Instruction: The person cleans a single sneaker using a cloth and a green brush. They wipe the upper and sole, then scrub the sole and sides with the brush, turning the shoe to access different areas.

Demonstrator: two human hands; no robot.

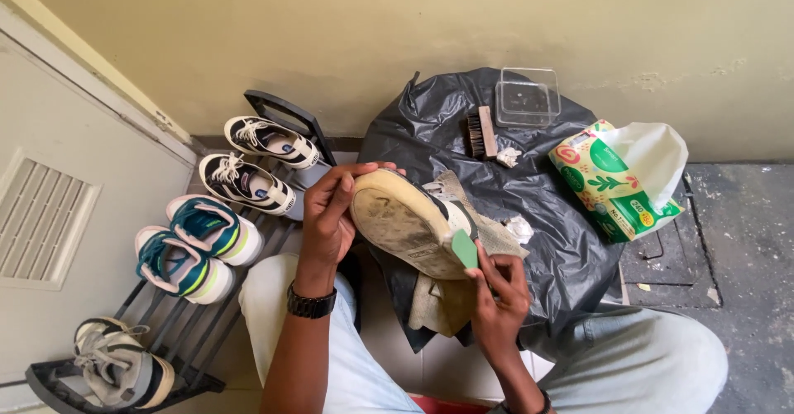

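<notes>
Sneakers (217,228) were stored on a dark shoe rack (178,331) at left. A dirty shoe (405,220), sole upward, was gripped by the left hand (331,211) above a black plastic bag (529,191). A green eraser (464,248) was pinched in the right hand (500,298) against the sole edge.

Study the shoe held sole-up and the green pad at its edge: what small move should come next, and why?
Probably a short stroke of the green pad along the sole's rim. The left hand grips the shoe with its grimy sole turned up, and the right hand already presses the pad against the edge, where dirt shows.
</notes>
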